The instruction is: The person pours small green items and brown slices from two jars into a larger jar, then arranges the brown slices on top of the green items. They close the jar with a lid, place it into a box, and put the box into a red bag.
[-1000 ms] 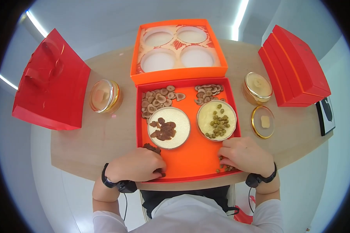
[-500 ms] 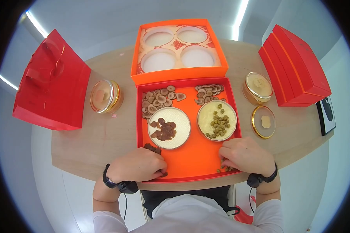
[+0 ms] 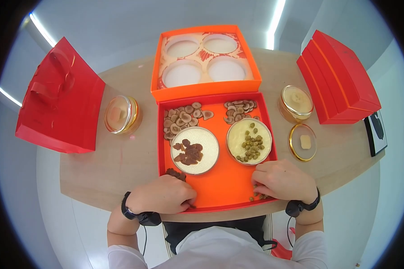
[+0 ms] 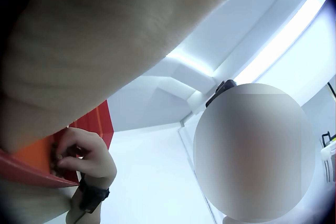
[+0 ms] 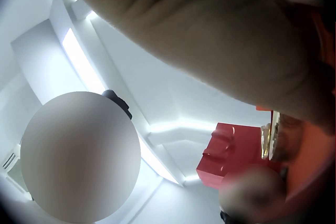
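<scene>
My left hand point(image 3: 166, 193) rests inside the front left corner of a shallow red-rimmed box point(image 3: 220, 193), fingers curled down to its orange floor. A dark brown dried piece shows at those fingertips, and more dark brown dried pieces point(image 3: 176, 174) lie just beyond the knuckles. At the front right corner my right hand point(image 3: 285, 180) has thumb and fingers drawn together over small green dried buds point(image 3: 261, 196). Behind the left hand sits a round dish point(image 3: 206, 154) of pale filling topped with brown pieces. A second round dish point(image 3: 238, 134) carries green buds. The wrist views mostly show the palms' undersides.
Brown dried slices point(image 3: 183, 117) fill the box's back corners. An orange box point(image 3: 206, 89) with round recesses stands behind. Lidded jars point(image 3: 121, 114) flank the box, with a gold-rimmed lid point(image 3: 303, 154) at right. A red bag point(image 3: 65, 103) and red boxes point(image 3: 345, 85) stand at the sides.
My left hand has shifted slightly to the right along the front edge of the box. The right hand stays nearly in place over the green buds.
</scene>
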### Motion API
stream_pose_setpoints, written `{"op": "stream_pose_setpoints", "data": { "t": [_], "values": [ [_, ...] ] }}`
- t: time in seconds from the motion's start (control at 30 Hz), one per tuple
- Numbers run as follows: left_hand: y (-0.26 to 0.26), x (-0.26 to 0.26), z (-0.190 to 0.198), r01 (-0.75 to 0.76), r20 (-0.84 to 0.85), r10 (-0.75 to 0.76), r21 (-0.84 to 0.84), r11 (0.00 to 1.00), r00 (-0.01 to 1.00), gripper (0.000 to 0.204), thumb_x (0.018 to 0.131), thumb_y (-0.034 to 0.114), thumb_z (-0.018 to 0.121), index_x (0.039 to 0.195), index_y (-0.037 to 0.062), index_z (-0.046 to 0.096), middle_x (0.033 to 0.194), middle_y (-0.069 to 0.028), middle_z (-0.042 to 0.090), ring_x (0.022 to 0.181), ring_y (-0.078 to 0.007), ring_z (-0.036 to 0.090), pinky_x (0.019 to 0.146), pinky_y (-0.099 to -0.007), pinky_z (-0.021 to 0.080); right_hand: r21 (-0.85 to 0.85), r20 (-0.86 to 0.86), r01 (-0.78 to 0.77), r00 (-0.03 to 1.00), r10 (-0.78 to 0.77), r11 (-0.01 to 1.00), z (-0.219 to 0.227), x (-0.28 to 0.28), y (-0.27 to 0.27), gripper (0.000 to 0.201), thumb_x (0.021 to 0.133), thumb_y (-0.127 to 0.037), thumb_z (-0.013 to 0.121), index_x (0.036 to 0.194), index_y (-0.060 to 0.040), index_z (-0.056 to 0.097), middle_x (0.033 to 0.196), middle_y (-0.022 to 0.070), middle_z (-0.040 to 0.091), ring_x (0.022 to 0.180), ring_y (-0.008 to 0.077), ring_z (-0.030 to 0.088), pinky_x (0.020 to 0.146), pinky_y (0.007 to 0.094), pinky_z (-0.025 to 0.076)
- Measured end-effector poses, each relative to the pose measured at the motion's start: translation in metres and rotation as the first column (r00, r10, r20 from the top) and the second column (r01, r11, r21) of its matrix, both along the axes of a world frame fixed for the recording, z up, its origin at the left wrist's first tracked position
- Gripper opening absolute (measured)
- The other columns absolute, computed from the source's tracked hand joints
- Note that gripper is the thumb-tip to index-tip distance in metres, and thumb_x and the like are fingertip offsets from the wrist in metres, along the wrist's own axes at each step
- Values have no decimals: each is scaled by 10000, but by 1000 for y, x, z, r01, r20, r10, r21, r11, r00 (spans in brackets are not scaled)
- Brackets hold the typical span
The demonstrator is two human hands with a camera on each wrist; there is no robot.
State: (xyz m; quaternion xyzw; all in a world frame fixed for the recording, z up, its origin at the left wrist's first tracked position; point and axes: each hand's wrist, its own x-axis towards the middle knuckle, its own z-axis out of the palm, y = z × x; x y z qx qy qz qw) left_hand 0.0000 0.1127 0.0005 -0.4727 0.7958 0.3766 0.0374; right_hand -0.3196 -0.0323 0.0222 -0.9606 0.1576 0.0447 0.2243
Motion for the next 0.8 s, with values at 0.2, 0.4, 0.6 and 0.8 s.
{"op": "stream_pose_setpoints", "data": {
  "t": [0.2,0.4,0.6,0.8],
  "values": [
    [1,3,3,-59,-148,42,-107,993,988,69,919,146,746,901,81,759,842,-62,750,759,-290,721,703,-404,589,34,227,71,971,-77,997,-2,1,-3,153,910,-197,825,989,-83,760,867,72,703,819,277,718,694,396,566],
    [-3,3,12,-382,-343,287,-254,888,895,69,901,82,814,911,60,749,808,-71,713,721,-247,728,648,-346,574,-40,407,423,834,-372,905,-3,11,-7,165,934,-161,797,1068,-70,766,921,86,689,877,291,715,735,416,571],
    [-6,-3,13,-608,-404,476,-317,728,781,105,908,60,828,966,36,744,821,-87,702,733,-238,726,657,-350,567,-110,385,416,855,-347,903,-12,9,-14,167,933,-159,800,1076,-78,776,968,77,694,880,292,714,725,415,563],
    [-10,3,5,-570,-313,476,-479,668,822,88,952,111,781,1011,62,737,877,-103,716,769,-311,727,677,-409,580,-57,432,432,824,-367,900,-5,13,-10,150,925,-135,801,1063,-82,780,923,75,701,819,297,713,682,409,560]
  ]
}}
